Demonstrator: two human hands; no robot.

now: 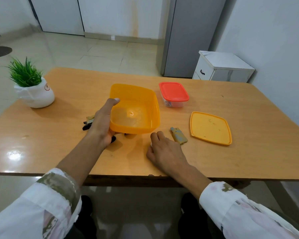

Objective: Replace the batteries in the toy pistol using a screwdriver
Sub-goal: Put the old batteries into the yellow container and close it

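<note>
On my feed I count two hands over one wooden table (240, 161). The left hand (100, 125) grips one open orange tub (136, 95) by its left wall, thumb hooked over the rim and fingers underneath. The tub is tipped so I look straight into it, and I see nothing lying inside.

The right hand (164, 150) rests knuckles-up on the table just near of the tub, fingers curled downward. One small pale thing (151, 144) peeks out at its left edge. I cannot tell whether the fingers pinch it or only cover it.

The task's toy shows in two places, and I cannot say which part is which. One yellow-and-black object (89, 120) lies on the table to the left, mostly hidden behind the left hand, with black bits showing under the palm and under the tub's near edge. One yellow-grey piece (178, 136) lies flat just right of the right hand's fingertips, apart from them. I cannot pick out a screwdriver with any certainty.

Right of that piece lies one loose orange lid (210, 127), flat on the table. Farther off, just right of the tub, stands one clear box with a red lid (173, 91) shut on it, with some small items inside that I cannot make out. At the far left corner sits one potted plant (33, 87) in a white pot. Beyond the table on the right stands one white cabinet (221, 68).
</note>
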